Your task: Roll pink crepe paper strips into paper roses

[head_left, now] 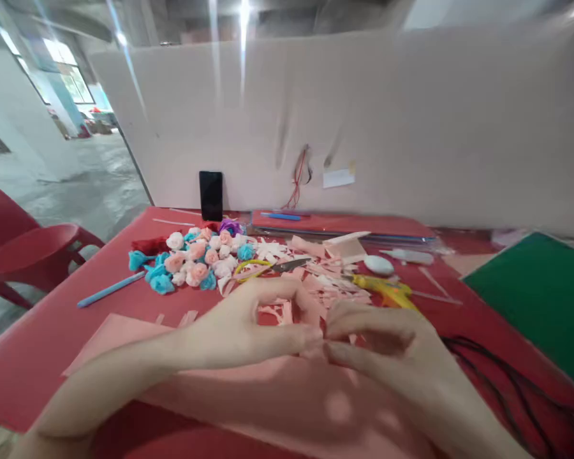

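Observation:
My left hand (249, 328) reaches in from the left, its thumb and fingers curled into a ring and pinched at the tips. From the right, my right hand (392, 347) pinches too, and its fingertips meet those of the left. Whatever lies between the fingertips is too small and blurred to make out; a bit of pale pink shows there. Below both hands lies a large pink paper sheet (249, 398). Beyond them are pink and white paper scraps (335, 280) and yellow-handled scissors (287, 265), blades pointing right.
Pink, white and blue paper flowers (198, 274) are heaped at left, near a blue stick (111, 289). A yellow glue gun (385, 288) lies at right. A black phone (211, 196) leans on the back panel. Dark cables (502, 376) and a green board (538, 299) occupy the right side.

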The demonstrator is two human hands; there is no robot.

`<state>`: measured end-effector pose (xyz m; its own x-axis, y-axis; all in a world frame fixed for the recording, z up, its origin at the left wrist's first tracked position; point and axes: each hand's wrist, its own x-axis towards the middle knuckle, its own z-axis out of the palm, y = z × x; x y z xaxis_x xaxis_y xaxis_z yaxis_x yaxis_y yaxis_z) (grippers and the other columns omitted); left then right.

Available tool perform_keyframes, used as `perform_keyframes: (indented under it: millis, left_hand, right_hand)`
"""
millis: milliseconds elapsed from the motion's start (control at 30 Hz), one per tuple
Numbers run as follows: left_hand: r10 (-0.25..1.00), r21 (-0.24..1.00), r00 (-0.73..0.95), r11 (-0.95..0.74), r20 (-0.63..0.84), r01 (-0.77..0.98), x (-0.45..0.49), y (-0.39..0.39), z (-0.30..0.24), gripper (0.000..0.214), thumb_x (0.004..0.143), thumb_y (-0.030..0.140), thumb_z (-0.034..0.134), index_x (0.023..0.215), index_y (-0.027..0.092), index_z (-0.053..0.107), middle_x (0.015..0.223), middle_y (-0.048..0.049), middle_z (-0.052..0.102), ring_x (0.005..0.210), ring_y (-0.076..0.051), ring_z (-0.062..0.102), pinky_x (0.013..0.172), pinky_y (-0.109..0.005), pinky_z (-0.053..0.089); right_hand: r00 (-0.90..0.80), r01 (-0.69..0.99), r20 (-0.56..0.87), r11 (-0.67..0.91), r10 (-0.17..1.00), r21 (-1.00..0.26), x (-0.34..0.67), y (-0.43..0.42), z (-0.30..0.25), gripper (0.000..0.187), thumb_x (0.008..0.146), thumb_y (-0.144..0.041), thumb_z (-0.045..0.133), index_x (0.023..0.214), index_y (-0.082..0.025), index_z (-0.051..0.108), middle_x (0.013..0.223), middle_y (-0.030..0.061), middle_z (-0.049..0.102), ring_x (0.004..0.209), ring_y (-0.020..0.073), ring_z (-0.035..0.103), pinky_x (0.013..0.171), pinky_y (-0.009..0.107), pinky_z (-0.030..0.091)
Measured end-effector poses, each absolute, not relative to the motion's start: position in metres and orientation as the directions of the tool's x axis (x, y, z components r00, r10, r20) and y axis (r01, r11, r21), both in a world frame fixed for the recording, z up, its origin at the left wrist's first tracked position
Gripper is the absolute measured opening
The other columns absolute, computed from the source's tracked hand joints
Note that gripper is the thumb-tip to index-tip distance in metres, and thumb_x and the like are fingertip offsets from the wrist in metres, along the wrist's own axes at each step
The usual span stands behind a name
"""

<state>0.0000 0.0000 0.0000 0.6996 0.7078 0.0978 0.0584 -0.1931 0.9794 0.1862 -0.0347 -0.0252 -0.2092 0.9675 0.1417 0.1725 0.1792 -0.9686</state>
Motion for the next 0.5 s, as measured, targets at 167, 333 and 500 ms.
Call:
perform_keyframes:
  millis: [167, 333, 500]
  left_hand:
    - [0.685, 0.986, 0.729, -0.133, 0.015, 0.104, -0.0009, 0.0018, 0.0007, 0.013, 0.080, 0.016, 0.054, 0.068, 0.016, 0.049, 0.074, 0.0020, 0.051, 0.074, -0.010, 0.049, 0.072, -0.020, 0.041]
    - [0.674, 0.988, 0.739, -0.110, -0.008, 0.111, -0.0007, -0.0008, 0.0006, 0.015, 0.084, 0.016, 0.049, 0.069, 0.017, 0.047, 0.074, 0.0021, 0.051, 0.076, -0.010, 0.048, 0.072, -0.020, 0.041]
    - [0.676, 0.997, 0.736, -0.067, 0.024, 0.029, 0.0005, -0.0005, -0.0012, 0.016, 0.085, 0.018, 0.048, 0.070, 0.017, 0.043, 0.077, 0.0023, 0.045, 0.074, -0.009, 0.045, 0.069, -0.021, 0.038]
  right_hand:
    - [-0.201, 0.198, 0.112, 0.152, 0.973, -0.968, 0.1789, -0.0292, -0.0245, 0.014, 0.065, -0.023, 0.070, 0.052, -0.024, 0.067, 0.052, -0.0011, 0.058, 0.051, 0.0137, 0.053, 0.057, 0.027, 0.045]
    - [-0.214, 0.158, 0.051, 0.086, 0.975, -0.984, 0.1820, -0.0264, -0.0301, 0.011, 0.063, -0.023, 0.070, 0.053, -0.022, 0.067, 0.052, -0.0021, 0.058, 0.051, 0.0121, 0.050, 0.059, 0.026, 0.044]
    - [-0.202, 0.061, -0.068, -0.057, 0.977, -0.997, 0.1790, -0.0297, -0.0261, 0.010, 0.060, -0.025, 0.071, 0.052, -0.021, 0.066, 0.057, -0.0010, 0.061, 0.057, 0.0135, 0.053, 0.055, 0.025, 0.042]
